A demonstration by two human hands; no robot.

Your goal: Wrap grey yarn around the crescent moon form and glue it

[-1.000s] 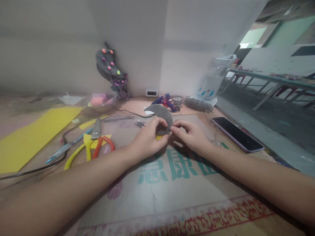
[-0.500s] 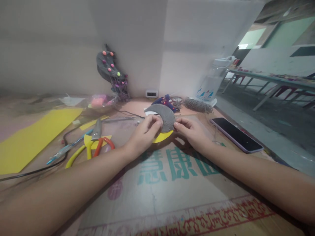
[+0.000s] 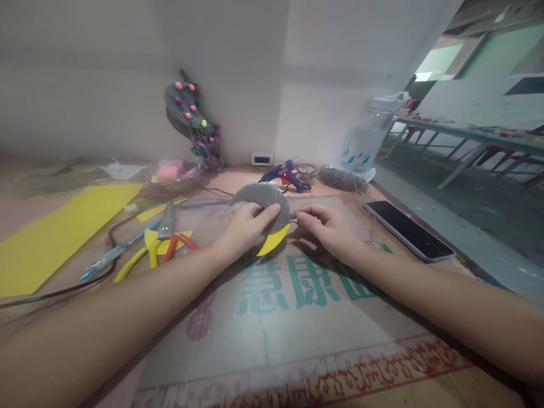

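A crescent-shaped piece [image 3: 262, 196], wrapped in grey yarn on most of its arc with a bare yellow tip at the lower right, is held above a printed cardboard sheet [image 3: 272, 317]. My left hand [image 3: 244, 229] grips the crescent from below and the left, thumb on its grey face. My right hand [image 3: 325, 226] is closed in a pinch at the crescent's right edge, on the thin grey yarn strand there.
Yellow- and orange-handled pliers [image 3: 159, 246], a pen and a black cable lie at left by a yellow foam sheet [image 3: 55, 232]. A blue glue gun [image 3: 283, 173] and a grey yarn bundle [image 3: 342, 180] sit behind. A phone [image 3: 408, 231] lies at right. A beaded grey ornament [image 3: 189, 116] leans on the wall.
The crescent has turned and shifted left, so its yellow tip now shows at the lower right. Both hands kept their grip and moved slightly with it.
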